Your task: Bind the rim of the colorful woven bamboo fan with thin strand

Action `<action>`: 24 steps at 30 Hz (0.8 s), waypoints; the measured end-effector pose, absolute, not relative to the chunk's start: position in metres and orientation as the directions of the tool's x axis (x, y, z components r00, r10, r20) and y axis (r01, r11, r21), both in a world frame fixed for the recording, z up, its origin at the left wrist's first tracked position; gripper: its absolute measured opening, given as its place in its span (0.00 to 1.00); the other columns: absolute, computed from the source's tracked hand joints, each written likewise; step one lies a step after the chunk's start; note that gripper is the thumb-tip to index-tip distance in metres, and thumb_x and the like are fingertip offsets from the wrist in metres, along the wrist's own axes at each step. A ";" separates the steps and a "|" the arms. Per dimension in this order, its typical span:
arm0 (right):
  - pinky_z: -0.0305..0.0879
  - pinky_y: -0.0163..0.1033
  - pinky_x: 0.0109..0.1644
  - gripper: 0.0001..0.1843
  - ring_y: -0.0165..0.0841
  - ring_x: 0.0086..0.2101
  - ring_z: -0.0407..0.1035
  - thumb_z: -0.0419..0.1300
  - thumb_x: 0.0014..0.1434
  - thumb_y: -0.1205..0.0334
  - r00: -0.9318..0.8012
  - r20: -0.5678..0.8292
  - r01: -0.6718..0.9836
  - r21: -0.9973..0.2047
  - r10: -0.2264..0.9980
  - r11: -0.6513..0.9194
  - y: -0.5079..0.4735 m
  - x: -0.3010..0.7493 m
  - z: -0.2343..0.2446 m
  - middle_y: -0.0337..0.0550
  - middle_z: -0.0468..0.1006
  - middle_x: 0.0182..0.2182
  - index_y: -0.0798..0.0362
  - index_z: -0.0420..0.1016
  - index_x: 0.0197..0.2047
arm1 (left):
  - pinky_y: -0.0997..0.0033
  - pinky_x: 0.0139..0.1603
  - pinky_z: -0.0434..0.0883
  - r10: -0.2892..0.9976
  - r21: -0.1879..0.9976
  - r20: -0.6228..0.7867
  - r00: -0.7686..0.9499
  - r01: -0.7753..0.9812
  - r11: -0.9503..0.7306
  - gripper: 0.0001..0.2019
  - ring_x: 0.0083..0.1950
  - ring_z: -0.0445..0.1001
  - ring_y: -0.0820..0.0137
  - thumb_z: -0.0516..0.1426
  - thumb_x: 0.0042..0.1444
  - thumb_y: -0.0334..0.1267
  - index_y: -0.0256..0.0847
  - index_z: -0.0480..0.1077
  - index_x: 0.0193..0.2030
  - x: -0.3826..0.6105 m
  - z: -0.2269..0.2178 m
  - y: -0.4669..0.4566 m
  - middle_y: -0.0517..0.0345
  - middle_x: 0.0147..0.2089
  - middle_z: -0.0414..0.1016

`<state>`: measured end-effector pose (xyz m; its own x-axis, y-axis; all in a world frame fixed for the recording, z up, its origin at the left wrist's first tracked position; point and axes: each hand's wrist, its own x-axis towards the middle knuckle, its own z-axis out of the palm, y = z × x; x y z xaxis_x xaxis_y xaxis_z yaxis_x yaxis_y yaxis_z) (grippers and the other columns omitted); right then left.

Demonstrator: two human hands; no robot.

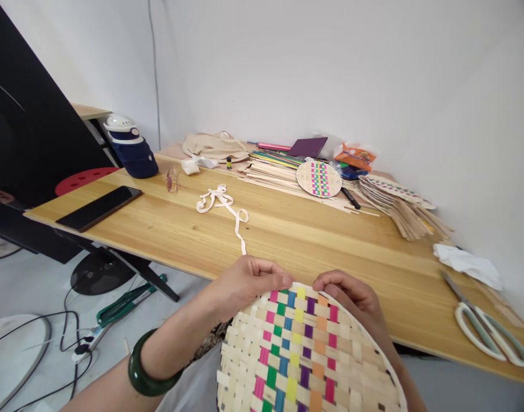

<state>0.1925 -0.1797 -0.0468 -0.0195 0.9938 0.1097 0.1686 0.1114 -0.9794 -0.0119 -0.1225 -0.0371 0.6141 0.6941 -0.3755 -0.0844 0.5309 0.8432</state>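
A round woven fan panel (296,355) of pale strips, with pink, green, blue, yellow, purple and orange bands, is held upright in front of me. White edging runs along its top and right rim, while the left rim shows bare strip ends. My left hand (255,283) is closed on the top rim, thumb in front. A thin white ribbon (240,229) trails from behind that hand onto the table, loosely coiled at its far end. My right hand (351,297) pinches the edged rim just right of the top. The fingers behind the panel are hidden.
On the wooden table (180,229) lie a phone (101,207), glasses (172,179), a blue jug (133,151) and scissors (480,326). Along the wall are bamboo strips (272,174), a finished round fan (319,178), a stack of fans (399,200) and a black marker (351,198).
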 end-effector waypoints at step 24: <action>0.72 0.31 0.37 0.10 0.35 0.33 0.76 0.67 0.51 0.56 -0.137 0.243 0.106 -0.960 0.960 0.258 -0.176 0.186 -0.059 0.41 0.82 0.33 0.46 0.82 0.38 | 0.79 0.29 0.67 0.667 0.848 -0.403 0.627 -0.018 0.529 0.12 0.27 0.73 0.76 0.68 0.42 0.42 0.35 0.78 0.31 -0.015 -0.026 -0.122 0.58 0.28 0.79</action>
<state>0.1858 -0.1765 -0.0586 -0.1374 0.9602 0.2432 0.1063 0.2584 -0.9602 -0.0150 -0.1220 -0.0257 0.6269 0.6668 -0.4029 -0.0180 0.5294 0.8482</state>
